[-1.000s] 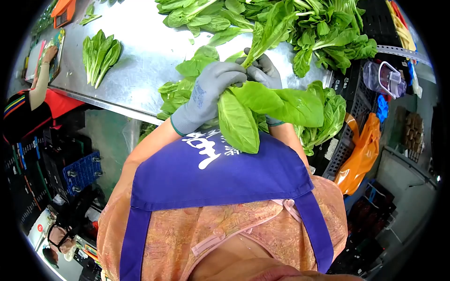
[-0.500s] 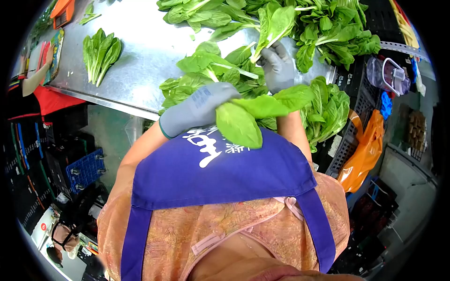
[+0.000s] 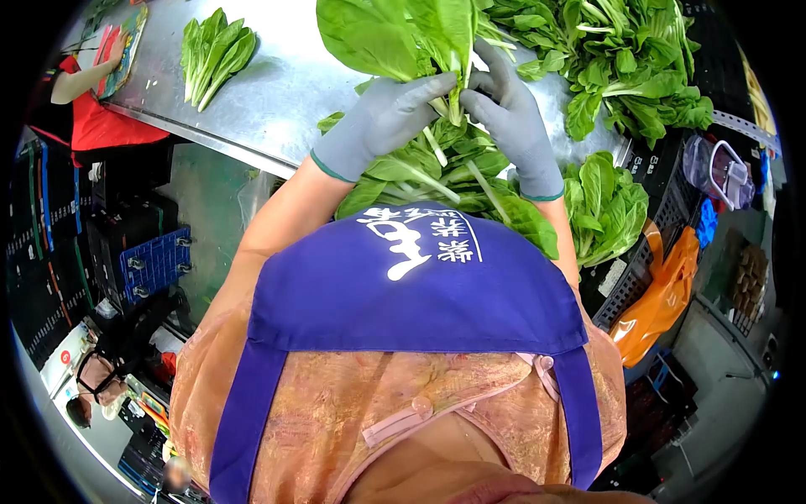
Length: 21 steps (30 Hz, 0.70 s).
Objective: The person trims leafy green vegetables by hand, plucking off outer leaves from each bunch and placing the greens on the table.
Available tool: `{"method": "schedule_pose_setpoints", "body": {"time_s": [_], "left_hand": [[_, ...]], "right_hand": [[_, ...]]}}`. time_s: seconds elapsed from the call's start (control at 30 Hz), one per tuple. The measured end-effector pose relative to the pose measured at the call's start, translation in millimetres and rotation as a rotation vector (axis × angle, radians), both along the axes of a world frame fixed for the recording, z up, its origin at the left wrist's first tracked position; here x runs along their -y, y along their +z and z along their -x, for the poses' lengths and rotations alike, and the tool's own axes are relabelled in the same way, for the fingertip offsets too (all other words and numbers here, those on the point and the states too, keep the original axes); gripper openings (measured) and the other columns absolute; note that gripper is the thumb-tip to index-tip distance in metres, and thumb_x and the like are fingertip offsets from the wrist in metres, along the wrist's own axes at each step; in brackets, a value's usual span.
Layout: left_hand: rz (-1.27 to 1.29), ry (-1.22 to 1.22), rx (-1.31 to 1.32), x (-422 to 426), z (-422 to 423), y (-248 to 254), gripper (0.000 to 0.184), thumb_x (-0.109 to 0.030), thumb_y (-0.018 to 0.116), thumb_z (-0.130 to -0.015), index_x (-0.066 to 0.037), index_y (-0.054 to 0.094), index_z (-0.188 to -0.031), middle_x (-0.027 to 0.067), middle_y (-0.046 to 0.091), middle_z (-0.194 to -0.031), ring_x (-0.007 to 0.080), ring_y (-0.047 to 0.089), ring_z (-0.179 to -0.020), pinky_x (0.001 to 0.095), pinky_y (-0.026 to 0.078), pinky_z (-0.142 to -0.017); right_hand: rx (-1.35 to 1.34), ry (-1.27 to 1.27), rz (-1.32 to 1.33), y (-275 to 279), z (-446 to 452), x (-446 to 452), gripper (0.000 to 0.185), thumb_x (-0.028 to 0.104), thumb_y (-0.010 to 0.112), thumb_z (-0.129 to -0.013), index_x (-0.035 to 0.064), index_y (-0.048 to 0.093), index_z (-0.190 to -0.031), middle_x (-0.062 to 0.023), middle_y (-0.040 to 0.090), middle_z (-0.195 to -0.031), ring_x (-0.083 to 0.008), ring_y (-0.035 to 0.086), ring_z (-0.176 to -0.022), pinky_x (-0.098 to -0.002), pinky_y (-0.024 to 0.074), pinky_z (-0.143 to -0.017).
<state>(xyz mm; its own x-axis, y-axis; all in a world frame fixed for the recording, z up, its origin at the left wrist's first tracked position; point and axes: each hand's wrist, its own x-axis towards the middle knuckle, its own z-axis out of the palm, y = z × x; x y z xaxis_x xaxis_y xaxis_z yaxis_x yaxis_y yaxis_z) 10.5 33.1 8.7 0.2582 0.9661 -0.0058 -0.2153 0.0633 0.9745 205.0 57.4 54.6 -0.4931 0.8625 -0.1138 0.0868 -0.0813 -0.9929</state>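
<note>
Both my hands wear grey gloves and meet at the stem end of a bunch of leafy greens (image 3: 378, 38), held upright above the metal table. My left hand (image 3: 390, 118) pinches the stems from the left, thumb and fingers closed. On the other side, my right hand (image 3: 512, 118) has its thumb and fingers curled round the same stem base. Broad green leaves fan out above the fingers, cut off by the top edge of the view. Directly below my hands lies a pile of loose leaves and stalks (image 3: 420, 172), close to my purple apron (image 3: 411, 294).
A separate bunch (image 3: 216, 57) rests on the metal table (image 3: 281, 88) at left. Heaped greens (image 3: 630, 59) fill the back right, with more greens (image 3: 603, 206) by a dark crate (image 3: 617, 290). An orange bag (image 3: 659, 290) hangs at right. Another person's arm (image 3: 84, 80) shows at far left.
My left hand has moved up and away from my apron to join the right hand. The bunch is now raised between both hands, and the view has shifted.
</note>
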Motion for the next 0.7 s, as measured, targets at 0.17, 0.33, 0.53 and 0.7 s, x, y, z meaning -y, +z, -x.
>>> {"method": "schedule_pose_setpoints", "body": {"time_s": [0.17,0.33,0.53,0.7], "left_hand": [[-0.415,0.056,-0.510,-0.9,3.5,5.0,0.040,-0.001,0.057,-0.095,-0.002,0.053,-0.134,0.0135,0.063,-0.129,0.0236,0.065,-0.110,0.0349,0.054,-0.093],[-0.609,0.207,-0.817,6.9,2.2,13.8,0.049,0.008,0.061,-0.084,-0.004,0.055,-0.132,0.0167,0.066,-0.118,0.0289,0.068,-0.099,0.0360,0.058,-0.083],[-0.236,0.164,-0.506,14.2,-5.9,10.6,0.046,0.004,0.060,-0.084,-0.003,0.057,-0.129,0.0186,0.066,-0.112,0.0301,0.068,-0.095,0.0383,0.056,-0.080],[-0.313,0.118,-0.688,14.8,0.6,14.2,0.036,-0.012,0.054,-0.100,0.004,0.051,-0.132,0.0145,0.061,-0.122,0.0242,0.062,-0.109,0.0416,0.055,-0.096]], "right_hand": [[0.335,-0.308,-0.524,-1.0,9.0,-2.0,0.035,0.016,0.070,-0.083,0.0053,0.063,-0.116,-0.0104,0.064,-0.091,-0.0203,0.065,-0.080,-0.0310,0.0513,-0.066],[0.470,-0.200,-0.724,7.4,17.6,12.4,0.035,0.020,0.075,-0.079,0.0075,0.065,-0.110,-0.0116,0.063,-0.094,-0.0274,0.065,-0.082,-0.0355,0.0521,-0.069],[0.464,-0.197,-0.649,-1.1,15.4,8.6,0.022,0.013,0.071,-0.081,0.0042,0.064,-0.100,-0.0111,0.062,-0.089,-0.0271,0.064,-0.081,-0.0363,0.0518,-0.070],[0.315,-0.257,-0.463,-1.0,14.5,14.4,0.019,0.007,0.067,-0.081,0.0030,0.064,-0.099,-0.0117,0.062,-0.085,-0.0260,0.063,-0.075,-0.0353,0.0512,-0.070]]}}
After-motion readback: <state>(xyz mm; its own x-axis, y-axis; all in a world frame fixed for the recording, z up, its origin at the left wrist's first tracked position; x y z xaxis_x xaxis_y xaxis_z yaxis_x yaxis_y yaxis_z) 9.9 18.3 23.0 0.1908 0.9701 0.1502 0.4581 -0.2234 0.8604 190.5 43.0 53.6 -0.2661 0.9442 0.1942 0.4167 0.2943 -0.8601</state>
